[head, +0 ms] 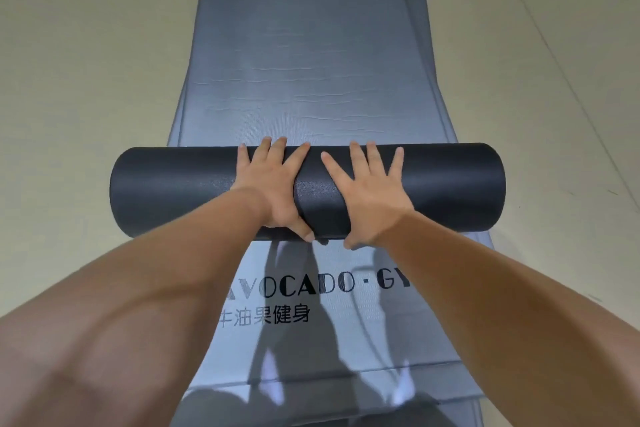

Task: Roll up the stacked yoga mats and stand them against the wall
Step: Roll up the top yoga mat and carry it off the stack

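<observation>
- floor: pale, open room both sides of the stack. Wall not in view, so can't tell which way it lies.
- stack of mats: grey, long axis runs straight away from the person. Edges fan out a bit on the R side.
- flat length of the top mat: lies ahead, beyond the fingertips. Judged rolling dir = fwd, with plenty left to roll.
- roll: dark, axis L–R, square across the stack, ends show past its sides.
- left hand & right hand: both on the roll's middle, close together, about equal reach.
- fingers: splayed, fairly straight, laid over the top, thumbs at the near underside. Pressing, not clasping.
</observation>
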Tool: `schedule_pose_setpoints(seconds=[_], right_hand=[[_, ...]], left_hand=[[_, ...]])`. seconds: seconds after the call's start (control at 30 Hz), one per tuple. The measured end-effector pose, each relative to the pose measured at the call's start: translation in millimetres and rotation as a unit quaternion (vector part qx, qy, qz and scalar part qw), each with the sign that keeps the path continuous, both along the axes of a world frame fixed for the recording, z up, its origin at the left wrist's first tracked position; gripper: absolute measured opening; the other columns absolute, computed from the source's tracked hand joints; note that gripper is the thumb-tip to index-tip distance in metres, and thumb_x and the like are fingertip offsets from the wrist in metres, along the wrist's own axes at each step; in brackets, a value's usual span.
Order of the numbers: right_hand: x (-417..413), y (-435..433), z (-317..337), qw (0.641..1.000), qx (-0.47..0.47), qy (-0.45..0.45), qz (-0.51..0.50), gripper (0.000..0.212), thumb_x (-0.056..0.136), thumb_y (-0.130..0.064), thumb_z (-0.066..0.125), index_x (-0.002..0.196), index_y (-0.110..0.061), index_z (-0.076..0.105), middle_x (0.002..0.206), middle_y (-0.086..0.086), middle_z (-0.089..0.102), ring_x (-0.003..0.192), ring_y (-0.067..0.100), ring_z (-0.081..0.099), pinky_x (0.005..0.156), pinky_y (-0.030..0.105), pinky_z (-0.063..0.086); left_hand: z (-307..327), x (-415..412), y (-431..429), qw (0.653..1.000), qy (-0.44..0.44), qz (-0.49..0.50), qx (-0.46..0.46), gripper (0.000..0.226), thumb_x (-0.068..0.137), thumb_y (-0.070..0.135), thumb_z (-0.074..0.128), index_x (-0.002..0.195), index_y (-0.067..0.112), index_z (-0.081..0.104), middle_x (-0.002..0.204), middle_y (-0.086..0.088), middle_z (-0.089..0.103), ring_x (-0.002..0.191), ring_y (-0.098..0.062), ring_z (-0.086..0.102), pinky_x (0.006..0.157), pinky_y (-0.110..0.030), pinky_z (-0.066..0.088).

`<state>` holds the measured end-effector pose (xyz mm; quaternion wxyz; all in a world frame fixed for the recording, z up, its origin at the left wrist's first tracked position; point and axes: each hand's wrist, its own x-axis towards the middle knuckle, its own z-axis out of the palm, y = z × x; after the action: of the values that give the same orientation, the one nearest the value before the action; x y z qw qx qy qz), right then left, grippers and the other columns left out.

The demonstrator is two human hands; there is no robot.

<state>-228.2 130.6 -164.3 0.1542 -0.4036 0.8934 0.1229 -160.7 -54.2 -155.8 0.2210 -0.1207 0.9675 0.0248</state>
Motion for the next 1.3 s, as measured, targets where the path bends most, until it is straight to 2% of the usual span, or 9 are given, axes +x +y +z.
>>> schedule_pose_setpoints(seconds=[0.17, 0.27, 0.43, 0.57, 0.8, 0.93, 1.03, 1.2, 1.3], right_hand=[[-22, -16, -1, 1.000, 0.014, -0.014, -0.001, 0.163, 0.051, -0.064, 0.091, 0.159, -0.032, -0.026, 0.169, 0.026, -0.004, 0.157, 0.047, -0.004, 0.117, 0.079, 0.002], [-27, -17, -1, 1.000, 0.016, -0.021, -0.002, 0.159, 0.052, -0.062, 0.090, 0.160, -0.034, -0.022, 0.169, 0.024, 0.000, 0.157, 0.045, 0.000, 0.118, 0.076, 0.005], [-38, -23, 7, 0.999, 0.033, -0.041, 0.010, 0.154, 0.050, -0.062, 0.090, 0.162, -0.037, -0.012, 0.160, 0.016, 0.030, 0.149, 0.039, 0.027, 0.117, 0.072, 0.021], [-25, -21, 9, 0.999, 0.036, -0.029, 0.010, 0.150, 0.051, -0.060, 0.089, 0.163, -0.036, -0.007, 0.146, 0.014, 0.044, 0.136, 0.035, 0.042, 0.113, 0.067, 0.030], [49, -2, 12, 0.998, 0.041, -0.037, -0.040, 0.144, 0.058, -0.062, 0.086, 0.164, -0.025, -0.005, 0.140, 0.020, 0.048, 0.126, 0.040, 0.049, 0.108, 0.059, 0.037], [110, -1, 15, 0.990, 0.061, -0.081, -0.102, 0.142, 0.064, -0.068, 0.081, 0.162, -0.021, -0.009, 0.146, 0.030, 0.041, 0.126, 0.046, 0.048, 0.104, 0.056, 0.038], [139, 5, 13, 0.985, 0.045, -0.114, -0.119, 0.139, 0.068, -0.075, 0.074, 0.162, -0.023, -0.014, 0.156, 0.030, 0.032, 0.138, 0.047, 0.041, 0.110, 0.055, 0.034], [132, 20, 12, 0.977, 0.021, -0.155, -0.145, 0.150, 0.055, -0.088, 0.074, 0.154, -0.046, -0.030, 0.171, 0.018, 0.007, 0.154, 0.046, 0.013, 0.118, 0.073, 0.015], [113, 21, 15, 0.970, -0.006, -0.185, -0.158, 0.155, 0.043, -0.087, 0.078, 0.153, -0.053, -0.025, 0.159, 0.015, 0.031, 0.140, 0.041, 0.038, 0.111, 0.068, 0.031]], left_hand=[[-1, -17, -10, 1.000, -0.004, -0.016, -0.001, 0.163, 0.033, 0.094, 0.071, 0.159, 0.036, -0.014, 0.170, -0.005, -0.008, 0.157, -0.031, -0.008, 0.120, -0.069, -0.001], [-8, -10, -3, 0.999, 0.028, -0.014, -0.017, 0.161, 0.034, 0.094, 0.070, 0.160, 0.032, -0.009, 0.169, -0.007, 0.002, 0.156, -0.032, 0.000, 0.120, -0.068, 0.002], [-16, 4, 13, 0.997, 0.063, 0.008, -0.037, 0.156, 0.042, 0.086, 0.076, 0.161, 0.025, -0.004, 0.169, -0.013, 0.005, 0.156, -0.032, 0.000, 0.123, -0.061, 0.004], [-8, 6, 19, 0.998, 0.048, -0.005, -0.044, 0.149, 0.045, 0.074, 0.082, 0.160, 0.022, 0.003, 0.165, -0.015, 0.015, 0.154, -0.034, 0.009, 0.122, -0.063, 0.010], [-2, 48, 25, 0.994, 0.037, -0.092, -0.042, 0.133, 0.046, 0.064, 0.086, 0.152, 0.020, 0.017, 0.154, -0.012, 0.029, 0.149, -0.034, 0.018, 0.119, -0.063, 0.017], [2, 84, 19, 0.983, 0.017, -0.177, -0.045, 0.137, 0.048, 0.067, 0.085, 0.155, 0.021, 0.014, 0.160, -0.010, 0.021, 0.150, -0.032, 0.014, 0.120, -0.061, 0.012], [4, 106, 11, 0.976, 0.007, -0.212, -0.040, 0.133, 0.056, 0.068, 0.082, 0.158, 0.022, 0.010, 0.166, -0.011, 0.012, 0.155, -0.031, 0.007, 0.122, -0.059, 0.007], [2, 120, 17, 0.989, 0.017, -0.149, -0.013, 0.128, 0.068, 0.056, 0.081, 0.161, 0.026, -0.001, 0.170, -0.005, -0.007, 0.157, -0.026, -0.010, 0.121, -0.063, -0.003], [-6, 142, 28, 0.992, 0.096, -0.074, 0.031, 0.111, 0.074, 0.048, 0.078, 0.161, 0.027, 0.013, 0.171, -0.004, 0.000, 0.157, -0.027, -0.002, 0.122, -0.064, 0.002]])
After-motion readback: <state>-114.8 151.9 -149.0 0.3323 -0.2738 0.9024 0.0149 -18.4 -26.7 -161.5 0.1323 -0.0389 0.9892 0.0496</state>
